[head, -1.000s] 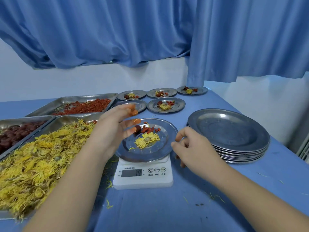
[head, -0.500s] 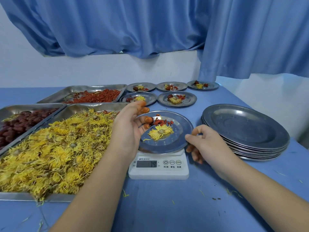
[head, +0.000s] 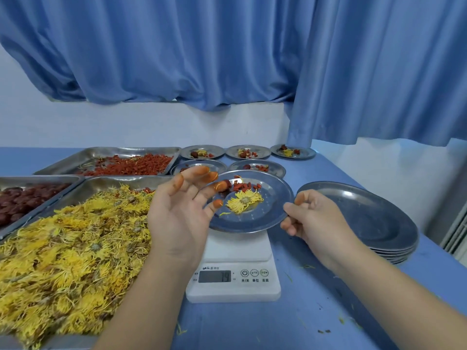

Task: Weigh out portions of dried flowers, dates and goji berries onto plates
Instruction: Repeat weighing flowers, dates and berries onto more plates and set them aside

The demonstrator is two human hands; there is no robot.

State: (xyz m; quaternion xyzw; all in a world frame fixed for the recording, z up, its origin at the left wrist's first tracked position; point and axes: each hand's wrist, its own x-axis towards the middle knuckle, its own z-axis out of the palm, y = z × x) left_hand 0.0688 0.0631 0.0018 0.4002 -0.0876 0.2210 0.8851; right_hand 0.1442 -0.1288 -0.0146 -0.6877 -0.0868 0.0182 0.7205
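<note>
**Left hand spreads over the weighed plate**

Against half a second ago, the left hand (head: 177,213) has opened wider. Its orange-stained fingers are now fanned and holding nothing above the left rim of the plate (head: 252,221), which stays over the scale (head: 235,286) near the table's (head: 252,329) front edge. The right hand (head: 313,218) still pinches the plate's right rim; I cannot tell whether the plate is lifted.

The left hand hides the plate's left rim and part of a filled plate behind it. A blue curtain (head: 227,59) hangs behind the table.

On the plate lie one flower (head: 243,201), a small cluster of goji berries (head: 243,186) and one date (head: 227,184), partly covered by a fingertip.

Three trays line the left side:
- flower tray (head: 106,181)
- date tray (head: 38,179)
- goji tray (head: 101,152)

Five filled plates (head: 303,155) sit at the far edge. One stack of empty plates (head: 366,215) is at the right edge.
</note>
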